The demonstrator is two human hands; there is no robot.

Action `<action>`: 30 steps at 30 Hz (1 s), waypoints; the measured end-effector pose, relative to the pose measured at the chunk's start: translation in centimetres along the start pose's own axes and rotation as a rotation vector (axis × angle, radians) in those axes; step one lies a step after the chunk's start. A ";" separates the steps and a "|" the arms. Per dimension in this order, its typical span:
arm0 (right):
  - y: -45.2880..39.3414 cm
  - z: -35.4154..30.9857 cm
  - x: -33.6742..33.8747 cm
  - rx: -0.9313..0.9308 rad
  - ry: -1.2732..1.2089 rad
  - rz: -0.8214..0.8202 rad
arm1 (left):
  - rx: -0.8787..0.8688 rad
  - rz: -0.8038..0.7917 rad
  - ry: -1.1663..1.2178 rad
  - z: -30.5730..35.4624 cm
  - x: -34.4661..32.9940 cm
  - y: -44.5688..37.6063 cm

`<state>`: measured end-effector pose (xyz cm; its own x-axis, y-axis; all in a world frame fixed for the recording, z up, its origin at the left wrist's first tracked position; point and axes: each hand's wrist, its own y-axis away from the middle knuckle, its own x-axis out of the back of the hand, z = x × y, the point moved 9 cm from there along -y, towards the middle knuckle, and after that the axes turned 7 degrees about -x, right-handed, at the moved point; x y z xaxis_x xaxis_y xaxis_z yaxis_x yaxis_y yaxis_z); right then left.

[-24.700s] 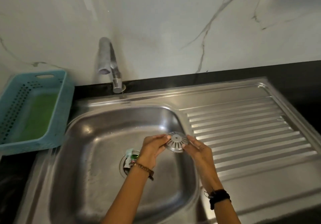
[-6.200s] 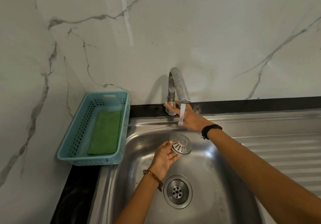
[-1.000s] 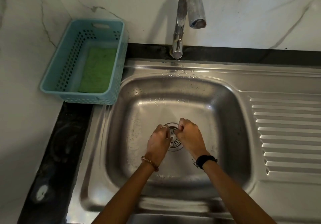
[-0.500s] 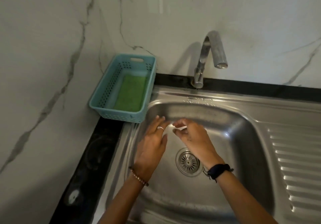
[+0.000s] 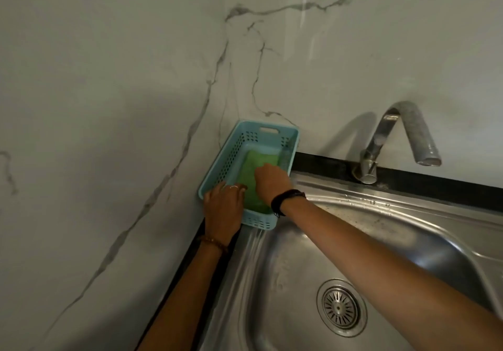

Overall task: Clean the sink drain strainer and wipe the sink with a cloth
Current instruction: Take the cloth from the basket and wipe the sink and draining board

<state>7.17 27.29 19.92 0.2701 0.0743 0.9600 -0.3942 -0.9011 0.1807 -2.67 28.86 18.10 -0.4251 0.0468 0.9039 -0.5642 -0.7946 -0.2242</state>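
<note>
The round metal drain strainer (image 5: 339, 308) sits in the drain at the bottom of the steel sink (image 5: 288, 274). A green cloth (image 5: 251, 172) lies flat inside a light blue perforated basket (image 5: 231, 157) in the corner left of the sink. My right hand (image 5: 272, 180) reaches into the basket, its fingers curled down onto the cloth, fingertips hidden. My left hand (image 5: 224, 206) lies on the basket's near left corner with its fingers hooked over the rim.
A curved steel tap (image 5: 402, 135) stands behind the sink, with no water running. White marble walls close in at the left and back. A black counter strip (image 5: 190, 269) runs along the sink's left edge. Water drops sit on the sink rim.
Both hands have left the sink bowl and moved up and left to the basket. The strainer now lies uncovered in the drain. My view has swung left toward the corner.
</note>
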 end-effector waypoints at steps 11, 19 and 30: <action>-3.3 2.0 -5.2 -0.290 -0.442 -0.200 | -0.014 -0.020 -0.005 0.0 -0.6 -0.3; -0.1 0.9 4.0 -0.033 -0.871 0.136 | 0.076 0.011 0.514 0.9 1.8 -0.7; 17.5 3.7 8.0 0.109 -1.069 0.085 | 0.524 -0.052 2.044 13.1 2.0 7.6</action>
<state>5.63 10.53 29.93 0.8938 -0.3547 0.2746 -0.3819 -0.9228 0.0511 1.44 14.96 22.95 -0.6089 0.2161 -0.7632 -0.5497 -0.8087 0.2096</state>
